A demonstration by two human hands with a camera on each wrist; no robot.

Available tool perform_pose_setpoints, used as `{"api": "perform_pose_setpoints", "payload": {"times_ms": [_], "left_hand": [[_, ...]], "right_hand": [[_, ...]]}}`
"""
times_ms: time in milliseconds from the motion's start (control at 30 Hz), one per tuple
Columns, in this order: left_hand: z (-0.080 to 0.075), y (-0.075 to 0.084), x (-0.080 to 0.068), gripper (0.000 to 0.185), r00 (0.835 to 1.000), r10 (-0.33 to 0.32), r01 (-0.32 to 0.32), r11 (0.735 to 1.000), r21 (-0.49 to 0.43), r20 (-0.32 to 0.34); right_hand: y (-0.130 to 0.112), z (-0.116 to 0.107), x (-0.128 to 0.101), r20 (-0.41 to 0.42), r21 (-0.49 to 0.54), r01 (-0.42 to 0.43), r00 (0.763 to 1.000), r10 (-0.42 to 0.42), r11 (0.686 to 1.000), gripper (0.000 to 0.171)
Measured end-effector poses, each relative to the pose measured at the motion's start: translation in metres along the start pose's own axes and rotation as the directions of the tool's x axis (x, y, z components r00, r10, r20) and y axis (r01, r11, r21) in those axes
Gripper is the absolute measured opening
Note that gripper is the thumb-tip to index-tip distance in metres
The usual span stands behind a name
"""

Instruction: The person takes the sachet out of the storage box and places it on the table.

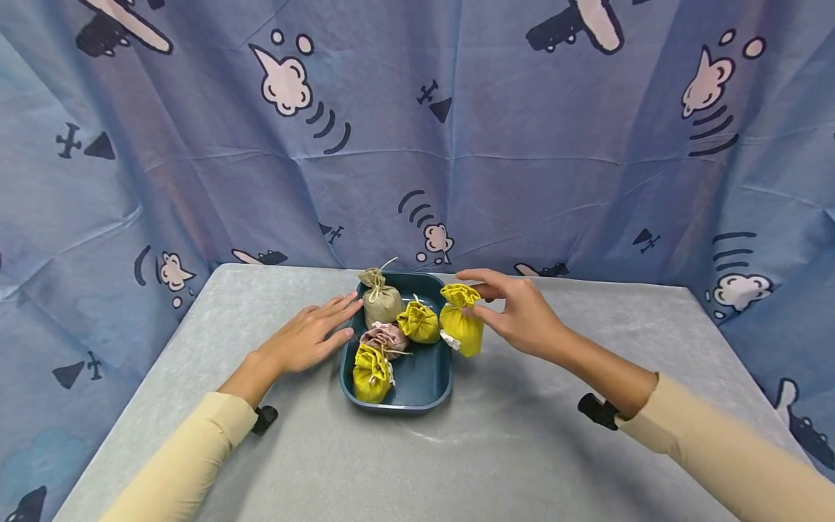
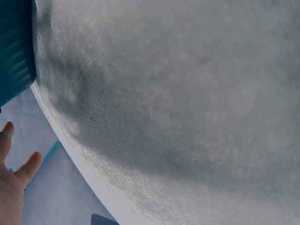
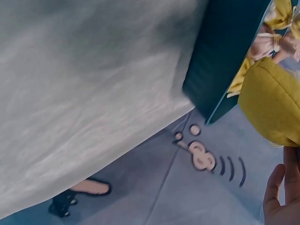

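A dark teal tray [image 1: 420, 395] sits mid-table on the grey cloth. Inside it lie a beige pouch [image 1: 381, 303], a small yellow pouch [image 1: 420, 323], a pink pouch [image 1: 386, 338] and another yellow pouch [image 1: 370, 374]. My right hand [image 1: 471, 293] pinches a third yellow pouch [image 1: 463, 330] by its gathered top, over the tray's right rim. The right wrist view shows that pouch [image 3: 272, 101] beside the tray wall [image 3: 222, 61], with my fingertips [image 3: 279, 194] below it. My left hand [image 1: 339, 319] lies flat on the table, fingers straight, against the tray's left side; its fingertips [image 2: 14, 168] show near the tray [image 2: 16, 47].
The grey table [image 1: 522, 449] ends at edges left, right and back. A blue curtain [image 1: 522, 167] printed with cartoon planes and clouds hangs close behind and on both sides. Black wrist straps [image 1: 596, 409] sit on both cream sleeves.
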State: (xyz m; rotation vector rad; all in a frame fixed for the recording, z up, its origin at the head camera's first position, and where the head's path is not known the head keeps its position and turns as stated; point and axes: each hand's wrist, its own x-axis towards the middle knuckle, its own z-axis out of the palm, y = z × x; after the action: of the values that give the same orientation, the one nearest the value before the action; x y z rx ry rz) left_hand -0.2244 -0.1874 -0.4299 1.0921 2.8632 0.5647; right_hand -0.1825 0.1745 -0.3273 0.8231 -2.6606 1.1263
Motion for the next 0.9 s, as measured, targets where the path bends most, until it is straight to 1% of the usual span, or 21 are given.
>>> {"api": "perform_pose_setpoints", "payload": {"times_ms": [200, 433, 733, 900], "left_hand": [[0.000, 0.000, 0.000, 0.056, 1.000, 0.005, -0.005, 1.000, 0.002, -0.003], [0.000, 0.000, -0.001, 0.056, 1.000, 0.006, -0.006, 1.000, -0.004, -0.004], [0.000, 0.001, 0.000, 0.056, 1.000, 0.003, -0.003, 1.000, -0.005, 0.000], [0.000, 0.002, 0.000, 0.056, 1.000, 0.003, -0.004, 1.000, -0.010, -0.004]], "right_hand": [[0.016, -0.019, -0.008, -0.026, -0.039, -0.037, 0.999, 0.036, 0.999, 0.051], [0.040, -0.037, -0.025, -0.065, -0.103, -0.065, 0.996, 0.059, 0.992, 0.050], [0.071, -0.045, -0.050, -0.094, -0.158, -0.126, 0.989, 0.113, 0.979, 0.051], [0.085, -0.048, -0.059, -0.113, -0.168, -0.139, 0.986, 0.121, 0.976, 0.053]]}}
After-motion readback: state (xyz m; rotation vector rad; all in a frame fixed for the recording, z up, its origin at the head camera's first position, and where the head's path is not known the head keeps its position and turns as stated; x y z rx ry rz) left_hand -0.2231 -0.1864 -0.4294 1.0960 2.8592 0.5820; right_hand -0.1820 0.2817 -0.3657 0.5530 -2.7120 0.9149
